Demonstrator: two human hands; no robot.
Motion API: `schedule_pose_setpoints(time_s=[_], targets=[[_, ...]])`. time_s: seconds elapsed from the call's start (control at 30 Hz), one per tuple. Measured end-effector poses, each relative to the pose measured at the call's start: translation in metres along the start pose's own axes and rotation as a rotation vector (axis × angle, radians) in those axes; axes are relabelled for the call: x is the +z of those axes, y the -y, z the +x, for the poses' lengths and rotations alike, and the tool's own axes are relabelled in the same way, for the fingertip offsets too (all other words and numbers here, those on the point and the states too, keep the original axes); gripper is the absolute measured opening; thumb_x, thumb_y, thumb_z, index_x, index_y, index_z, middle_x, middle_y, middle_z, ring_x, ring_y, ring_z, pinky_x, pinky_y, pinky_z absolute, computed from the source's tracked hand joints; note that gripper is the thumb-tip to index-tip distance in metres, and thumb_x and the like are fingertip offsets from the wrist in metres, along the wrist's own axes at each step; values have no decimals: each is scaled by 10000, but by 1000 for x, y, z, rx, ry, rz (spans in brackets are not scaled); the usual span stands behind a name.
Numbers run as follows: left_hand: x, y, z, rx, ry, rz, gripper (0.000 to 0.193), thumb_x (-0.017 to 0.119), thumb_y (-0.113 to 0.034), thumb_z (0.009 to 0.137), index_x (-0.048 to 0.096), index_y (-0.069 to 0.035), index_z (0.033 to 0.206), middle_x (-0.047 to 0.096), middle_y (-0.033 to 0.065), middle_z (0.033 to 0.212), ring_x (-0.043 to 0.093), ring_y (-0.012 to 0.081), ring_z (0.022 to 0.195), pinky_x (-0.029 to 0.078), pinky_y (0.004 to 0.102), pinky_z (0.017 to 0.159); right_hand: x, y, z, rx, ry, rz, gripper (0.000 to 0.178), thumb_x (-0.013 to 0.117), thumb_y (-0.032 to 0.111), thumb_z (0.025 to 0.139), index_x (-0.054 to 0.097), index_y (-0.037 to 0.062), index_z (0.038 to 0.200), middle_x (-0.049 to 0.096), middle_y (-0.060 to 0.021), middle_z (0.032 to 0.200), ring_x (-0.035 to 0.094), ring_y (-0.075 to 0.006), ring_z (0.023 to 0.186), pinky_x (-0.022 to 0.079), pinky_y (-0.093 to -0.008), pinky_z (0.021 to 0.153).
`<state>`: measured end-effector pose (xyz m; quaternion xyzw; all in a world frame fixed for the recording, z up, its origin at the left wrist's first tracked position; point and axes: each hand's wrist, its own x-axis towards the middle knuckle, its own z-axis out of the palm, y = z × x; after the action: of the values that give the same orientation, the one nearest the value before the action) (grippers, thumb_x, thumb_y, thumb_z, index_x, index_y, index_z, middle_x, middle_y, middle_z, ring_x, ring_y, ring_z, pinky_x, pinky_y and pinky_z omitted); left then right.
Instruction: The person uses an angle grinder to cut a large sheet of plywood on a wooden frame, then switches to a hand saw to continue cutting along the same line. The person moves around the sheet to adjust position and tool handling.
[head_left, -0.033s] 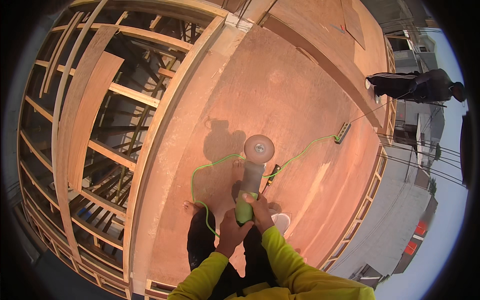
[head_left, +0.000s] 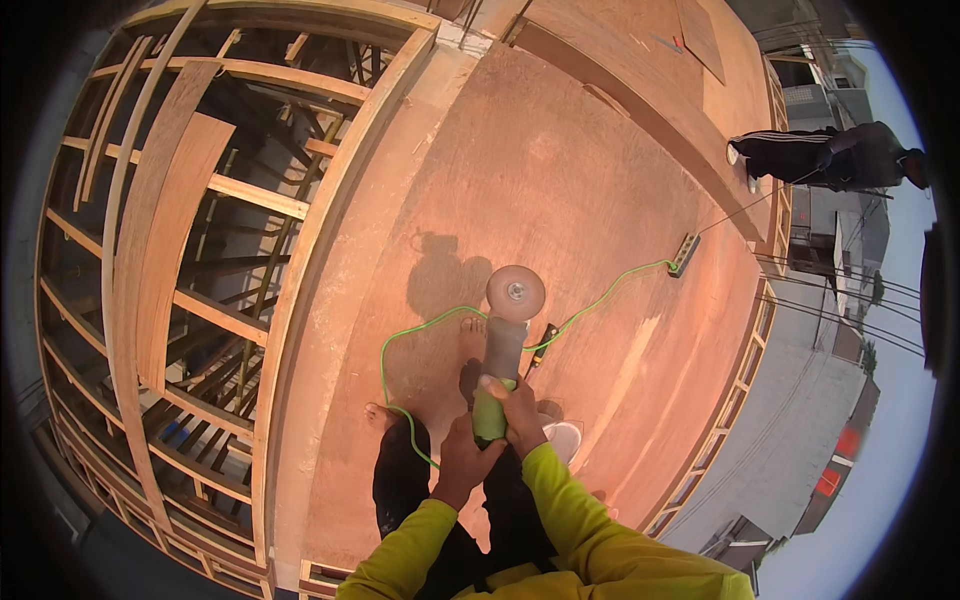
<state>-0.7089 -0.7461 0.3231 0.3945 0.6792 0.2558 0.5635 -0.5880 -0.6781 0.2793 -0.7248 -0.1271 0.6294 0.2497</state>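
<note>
I hold an angle grinder [head_left: 505, 352] with a green rear body and a grey front over the plywood deck, its round reddish-brown disc [head_left: 517, 294] facing up at the far end. My left hand [head_left: 468, 456] is closed around the rear of the green body. Just ahead of it, to the right, my right hand [head_left: 520, 412] wraps the same body, thumb on top. A bright green cord [head_left: 385, 352] loops left past my bare foot [head_left: 377, 415]. Whether the disc is spinning I cannot tell.
The cord runs to a power strip [head_left: 684, 256] on the right. A black-and-yellow hand tool [head_left: 545, 343] and a whitish round container [head_left: 565, 440] lie near my legs. Left, open timber framing [head_left: 240, 318] drops beyond the deck edge. A person [head_left: 840, 155] stands far right.
The view has shifted slightly, so the framing and deck sit a little differently. Both hands keep their hold on the angle grinder, which has hardly moved.
</note>
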Motion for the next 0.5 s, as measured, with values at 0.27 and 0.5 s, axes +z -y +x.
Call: schedule_pose_setpoints(time_s=[0.27, 0.5], targets=[[103, 25, 125, 205, 224, 229, 789, 833, -339, 761, 490, 5, 1382, 643, 207, 1135, 628, 414, 1058, 528, 487, 866, -99, 13, 181, -172, -220, 59, 590, 839, 227, 739, 590, -55, 1194, 676, -126, 1006, 665, -199, 838, 558, -353, 723], [62, 139, 195, 103, 437, 730, 569, 763, -245, 827, 569, -30, 1317, 671, 181, 1099, 644, 394, 1010, 526, 488, 871, -164, 10, 357, -181, -479, 247, 517, 830, 216, 744, 631, -58, 1134, 690, -112, 950, 660, -208, 781, 542, -353, 672]])
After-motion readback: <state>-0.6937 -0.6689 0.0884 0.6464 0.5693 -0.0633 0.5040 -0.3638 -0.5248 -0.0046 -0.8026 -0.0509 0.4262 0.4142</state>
